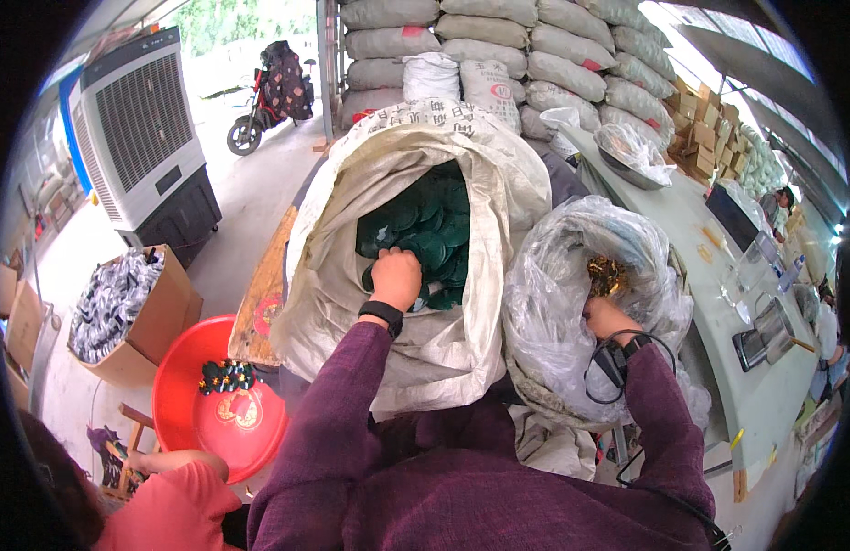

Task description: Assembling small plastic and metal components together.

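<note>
My left hand reaches into a big open white woven sack full of dark green, glossy round discs. Its fingers are curled down among the discs and appear closed on one; the fingertips are partly hidden. To the right, my right hand dips into a clear plastic bag that lines another sack. Shiny gold-brown pieces lie in that bag, just beyond the hand. The fingers of this hand are mostly covered by the plastic and the pieces. Both wrists wear black bands, and a cable hangs at the right wrist.
At lower left, a red basin holds small dark pieces, beside a co-worker in a coral sleeve. A carton of grey-white pieces and an air cooler stand farther left. A long table runs along the right; stacked sacks fill the back.
</note>
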`<act>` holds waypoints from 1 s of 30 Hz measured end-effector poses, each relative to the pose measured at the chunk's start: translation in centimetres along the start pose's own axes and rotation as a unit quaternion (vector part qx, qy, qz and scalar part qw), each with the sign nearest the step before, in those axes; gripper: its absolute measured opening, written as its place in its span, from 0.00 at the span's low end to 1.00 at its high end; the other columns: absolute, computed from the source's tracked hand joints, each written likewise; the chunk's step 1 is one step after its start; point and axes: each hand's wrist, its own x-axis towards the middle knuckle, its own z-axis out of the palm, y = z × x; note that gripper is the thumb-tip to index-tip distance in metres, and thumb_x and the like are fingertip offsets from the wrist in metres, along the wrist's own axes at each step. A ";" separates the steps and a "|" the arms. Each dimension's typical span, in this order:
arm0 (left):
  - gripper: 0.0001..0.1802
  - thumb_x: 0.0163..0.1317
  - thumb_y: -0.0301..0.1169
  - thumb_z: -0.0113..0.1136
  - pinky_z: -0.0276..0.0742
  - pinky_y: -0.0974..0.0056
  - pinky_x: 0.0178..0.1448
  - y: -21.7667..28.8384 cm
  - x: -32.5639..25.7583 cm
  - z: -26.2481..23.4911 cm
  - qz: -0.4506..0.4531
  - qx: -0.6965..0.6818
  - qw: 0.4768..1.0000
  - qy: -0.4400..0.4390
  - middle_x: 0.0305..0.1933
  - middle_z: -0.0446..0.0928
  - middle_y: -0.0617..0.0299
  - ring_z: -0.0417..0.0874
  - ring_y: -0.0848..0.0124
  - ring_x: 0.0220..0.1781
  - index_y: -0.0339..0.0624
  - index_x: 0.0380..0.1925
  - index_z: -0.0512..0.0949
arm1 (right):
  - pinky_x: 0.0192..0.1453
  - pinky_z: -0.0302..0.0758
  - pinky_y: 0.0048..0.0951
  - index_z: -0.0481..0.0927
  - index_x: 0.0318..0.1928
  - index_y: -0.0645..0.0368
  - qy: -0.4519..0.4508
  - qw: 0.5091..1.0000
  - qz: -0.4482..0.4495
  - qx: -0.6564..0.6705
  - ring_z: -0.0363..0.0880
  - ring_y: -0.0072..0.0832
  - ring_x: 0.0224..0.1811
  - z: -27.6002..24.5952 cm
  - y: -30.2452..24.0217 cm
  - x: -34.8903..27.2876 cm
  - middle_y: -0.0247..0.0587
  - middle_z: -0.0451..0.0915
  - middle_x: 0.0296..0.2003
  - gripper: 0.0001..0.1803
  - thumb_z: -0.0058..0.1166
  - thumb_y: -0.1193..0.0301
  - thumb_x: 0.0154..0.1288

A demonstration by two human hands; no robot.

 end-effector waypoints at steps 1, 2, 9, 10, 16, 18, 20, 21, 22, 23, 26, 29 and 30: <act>0.10 0.53 0.32 0.56 0.77 0.53 0.40 -0.3 -0.2 0.2 0.018 0.015 0.999 0.044 0.31 0.78 0.48 0.79 0.51 0.36 0.36 0.25 0.78 | 0.46 0.74 0.40 0.80 0.40 0.63 0.025 0.999 0.018 0.031 0.78 0.50 0.41 -0.7 -0.4 -0.5 0.57 0.79 0.37 0.17 0.52 0.73 0.47; 0.10 0.53 0.32 0.56 0.77 0.53 0.40 -0.6 -0.5 0.3 0.025 0.012 0.998 0.052 0.31 0.78 0.48 0.79 0.51 0.36 0.36 0.25 0.78 | 0.44 0.74 0.40 0.81 0.38 0.63 0.052 0.996 0.031 0.072 0.79 0.49 0.39 -1.5 -1.1 -1.3 0.57 0.79 0.34 0.15 0.54 0.71 0.47; 0.09 0.52 0.29 0.55 0.72 0.55 0.30 -0.4 -5.4 -4.6 -0.080 -0.206 0.967 0.128 0.20 0.76 0.52 0.80 0.56 0.24 0.33 0.21 0.73 | 0.33 0.73 0.27 0.76 0.38 0.64 0.204 0.942 0.030 0.265 0.78 0.24 0.28 -6.9 -10.2 -6.8 0.38 0.77 0.26 0.09 0.55 0.74 0.56; 0.09 0.52 0.29 0.55 0.72 0.55 0.30 0.5 -6.3 -5.7 -0.081 -0.208 0.968 0.116 0.20 0.76 0.52 0.80 0.56 0.24 0.33 0.21 0.73 | 0.35 0.75 0.26 0.74 0.41 0.64 0.161 0.896 -0.009 0.414 0.77 0.23 0.29 -6.7 -11.7 -7.6 0.36 0.77 0.29 0.10 0.53 0.76 0.58; 0.07 0.64 0.28 0.47 0.67 0.74 0.20 7.2 -12.7 -11.0 -0.094 -0.667 0.734 -0.083 0.26 0.75 0.63 0.73 0.79 0.19 0.34 0.37 0.70 | 0.41 0.77 0.25 0.68 0.50 0.65 0.024 0.735 -0.150 0.661 0.78 0.22 0.35 -1.7 -19.1 -8.3 0.37 0.75 0.37 0.14 0.48 0.80 0.63; 0.06 0.64 0.26 0.47 0.70 0.73 0.21 8.2 -14.0 -12.0 -0.097 -0.665 0.731 -0.118 0.28 0.74 0.61 0.75 0.77 0.20 0.33 0.38 0.69 | 0.42 0.77 0.25 0.68 0.51 0.65 0.008 0.705 -0.167 0.689 0.78 0.22 0.36 -0.7 -19.9 -8.1 0.38 0.75 0.38 0.14 0.47 0.80 0.64; 0.06 0.63 0.23 0.48 0.71 0.72 0.22 8.9 -14.5 -12.5 -0.104 -0.673 0.722 -0.124 0.29 0.74 0.60 0.75 0.76 0.21 0.33 0.39 0.68 | 0.44 0.77 0.25 0.67 0.52 0.64 0.022 0.702 -0.182 0.688 0.77 0.22 0.38 -0.1 -20.3 -8.0 0.38 0.75 0.40 0.14 0.48 0.78 0.65; 0.06 0.62 0.22 0.48 0.71 0.72 0.22 9.0 -14.8 -12.6 -0.098 -0.668 0.728 -0.118 0.30 0.74 0.60 0.75 0.77 0.21 0.33 0.39 0.67 | 0.44 0.76 0.25 0.67 0.52 0.64 0.027 0.706 -0.194 0.680 0.77 0.22 0.37 0.1 -20.3 -8.0 0.38 0.75 0.40 0.14 0.48 0.77 0.66; 0.07 0.62 0.21 0.49 0.71 0.72 0.23 9.1 -15.0 -12.7 -0.109 -0.653 0.739 -0.126 0.31 0.75 0.60 0.76 0.77 0.21 0.33 0.40 0.67 | 0.44 0.76 0.25 0.67 0.52 0.64 0.022 0.708 -0.190 0.679 0.77 0.22 0.37 0.2 -20.4 -8.0 0.38 0.75 0.40 0.14 0.48 0.77 0.66; 0.08 0.61 0.20 0.50 0.70 0.73 0.22 9.2 -15.0 -12.7 -0.112 -0.650 0.742 -0.123 0.30 0.75 0.61 0.76 0.77 0.21 0.33 0.40 0.68 | 0.44 0.76 0.24 0.67 0.52 0.64 0.029 0.716 -0.189 0.672 0.77 0.21 0.38 0.3 -20.4 -8.1 0.38 0.75 0.40 0.14 0.48 0.78 0.66; 0.07 0.60 0.21 0.50 0.70 0.73 0.21 9.4 -15.5 -12.6 -0.105 -0.650 0.746 -0.097 0.28 0.75 0.61 0.76 0.78 0.20 0.33 0.39 0.69 | 0.43 0.76 0.24 0.68 0.52 0.64 0.039 0.728 -0.188 0.658 0.77 0.21 0.37 0.5 -20.6 -8.2 0.38 0.75 0.40 0.14 0.48 0.80 0.65; 0.06 0.60 0.21 0.51 0.69 0.73 0.20 9.5 -15.8 -12.1 -0.093 -0.640 0.759 -0.076 0.26 0.75 0.62 0.76 0.78 0.20 0.33 0.38 0.70 | 0.42 0.76 0.23 0.68 0.51 0.64 0.049 0.757 -0.183 0.625 0.77 0.21 0.37 0.5 -21.0 -8.2 0.38 0.76 0.39 0.14 0.48 0.81 0.64; 0.06 0.60 0.21 0.51 0.69 0.73 0.20 9.5 -15.9 -12.0 -0.093 -0.644 0.756 -0.075 0.26 0.75 0.62 0.76 0.78 0.20 0.33 0.38 0.70 | 0.41 0.76 0.23 0.68 0.50 0.64 0.055 0.781 -0.177 0.597 0.77 0.20 0.36 0.5 -21.1 -8.2 0.37 0.76 0.38 0.14 0.48 0.81 0.64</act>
